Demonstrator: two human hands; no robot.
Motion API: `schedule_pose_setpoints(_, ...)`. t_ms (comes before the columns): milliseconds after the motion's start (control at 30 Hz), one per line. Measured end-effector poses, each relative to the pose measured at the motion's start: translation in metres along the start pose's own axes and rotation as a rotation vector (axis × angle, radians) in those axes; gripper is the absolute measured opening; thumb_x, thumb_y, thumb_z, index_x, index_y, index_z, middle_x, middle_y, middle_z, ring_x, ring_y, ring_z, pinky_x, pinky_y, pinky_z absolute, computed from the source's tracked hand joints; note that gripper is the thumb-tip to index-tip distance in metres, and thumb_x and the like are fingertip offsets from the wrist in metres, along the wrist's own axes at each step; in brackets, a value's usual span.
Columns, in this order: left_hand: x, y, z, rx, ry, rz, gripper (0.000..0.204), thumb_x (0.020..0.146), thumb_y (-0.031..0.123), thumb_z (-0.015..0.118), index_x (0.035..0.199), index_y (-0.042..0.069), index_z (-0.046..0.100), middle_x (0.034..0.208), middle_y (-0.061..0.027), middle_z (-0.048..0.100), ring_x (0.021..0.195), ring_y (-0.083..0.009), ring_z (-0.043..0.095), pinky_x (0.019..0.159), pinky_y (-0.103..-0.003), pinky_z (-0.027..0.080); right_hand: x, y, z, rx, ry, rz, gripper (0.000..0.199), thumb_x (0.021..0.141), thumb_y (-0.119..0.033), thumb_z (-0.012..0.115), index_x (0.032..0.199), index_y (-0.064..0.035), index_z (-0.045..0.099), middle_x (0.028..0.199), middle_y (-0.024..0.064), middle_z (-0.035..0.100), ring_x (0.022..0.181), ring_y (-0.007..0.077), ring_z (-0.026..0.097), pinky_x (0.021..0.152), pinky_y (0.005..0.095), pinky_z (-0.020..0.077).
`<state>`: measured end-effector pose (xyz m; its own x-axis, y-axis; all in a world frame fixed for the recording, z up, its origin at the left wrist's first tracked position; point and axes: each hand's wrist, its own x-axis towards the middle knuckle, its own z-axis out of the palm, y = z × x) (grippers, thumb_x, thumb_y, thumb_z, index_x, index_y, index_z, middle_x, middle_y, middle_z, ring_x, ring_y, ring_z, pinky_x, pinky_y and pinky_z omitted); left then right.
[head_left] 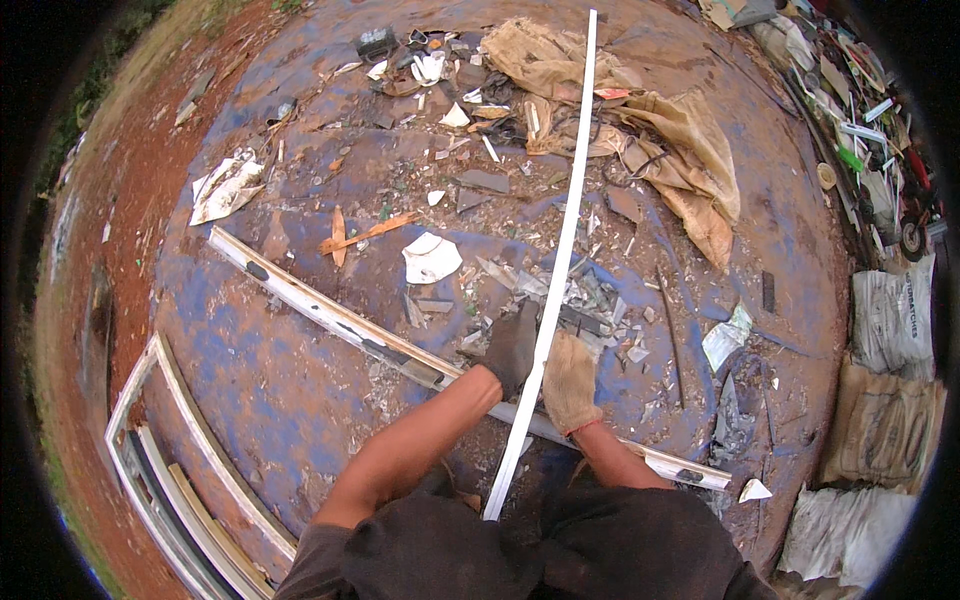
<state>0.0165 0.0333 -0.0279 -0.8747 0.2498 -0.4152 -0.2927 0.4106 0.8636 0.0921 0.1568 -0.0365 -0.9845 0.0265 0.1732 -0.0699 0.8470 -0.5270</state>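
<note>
A long, narrow white strip (572, 180) runs from near my body out past the scrap, with a slight kink between my hands. My left hand (512, 350), in a dark glove, is closed at the strip's left side, its fingers partly hidden. In a tan glove, my right hand (572, 378) grips the same strip from the right. Under my forearms a long white and brown frame bar (330, 315) lies slantwise on the ground sheet. Grey broken pieces (590, 300) are heaped just beyond my gloves.
A dirty blue sheet (230, 360) covers the ground. An angled frame (210, 440) lies at the lower left. Brown sacking (690, 170) and mixed scrap (430, 70) lie farther off. Filled sacks (890, 320) and a debris pile (870, 120) line the right.
</note>
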Motion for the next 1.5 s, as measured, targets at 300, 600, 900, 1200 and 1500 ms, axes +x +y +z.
schedule_pose_setpoints(300,0.001,0.004,0.000,-0.496,-0.053,0.111,0.047,0.108,0.046,0.052,0.091,0.005,0.065,0.074,0.0017,0.058,0.066,-0.0074,0.051,0.059,-0.028,0.046,0.001,0.017,0.036,1.178,-0.072,0.777,0.022,0.104,-0.015,0.043,0.096,0.0014,0.055,0.076,0.0222,0.061,0.078,0.0412,0.064,0.068,0.0520,0.0478)
schedule_pose_setpoints(600,-0.006,-0.020,0.014,-0.474,0.048,0.216,0.046,0.107,0.042,0.054,0.091,0.002,0.068,0.074,-0.0006,0.062,0.064,-0.0083,0.055,0.056,-0.031,0.047,0.008,-0.020,-0.005,0.401,-0.086,0.329,0.020,0.103,-0.014,0.046,0.099,0.0034,0.056,0.079,0.0231,0.062,0.078,0.0403,0.065,0.068,0.0512,0.0480)
schedule_pose_setpoints(900,-0.020,-0.024,0.012,-0.110,0.018,-0.143,0.024,0.100,0.023,0.057,0.115,0.004,0.057,0.079,-0.0117,0.066,0.065,-0.0291,0.063,0.066,-0.044,0.054,0.005,-0.037,-0.016,1.249,-0.164,1.284,0.035,0.102,-0.038,0.054,0.103,-0.0062,0.069,0.092,0.0088,0.070,0.081,0.0243,0.066,0.067,0.0451,0.0498)
schedule_pose_setpoints(1200,-0.040,-0.003,0.017,-0.809,0.093,-0.081,0.044,0.109,0.046,0.049,0.092,0.007,0.061,0.081,-0.0013,0.062,0.066,-0.0125,0.057,0.061,-0.032,0.050,0.016,-0.030,-0.035,1.485,-0.217,1.240,0.046,0.108,-0.049,0.046,0.111,-0.0064,0.065,0.105,0.0108,0.071,0.090,0.0280,0.068,0.076,0.0468,0.0549)
schedule_pose_setpoints(1500,-0.042,-0.018,0.018,-0.412,0.248,0.047,0.039,0.107,0.036,0.058,0.091,0.001,0.063,0.079,-0.0047,0.065,0.072,-0.0124,0.058,0.065,-0.035,0.049,0.010,-0.033,-0.003,0.484,-0.124,0.487,0.035,0.109,-0.026,0.033,0.101,0.0021,0.053,0.088,0.0277,0.058,0.087,0.0476,0.057,0.077,0.0527,0.0430)
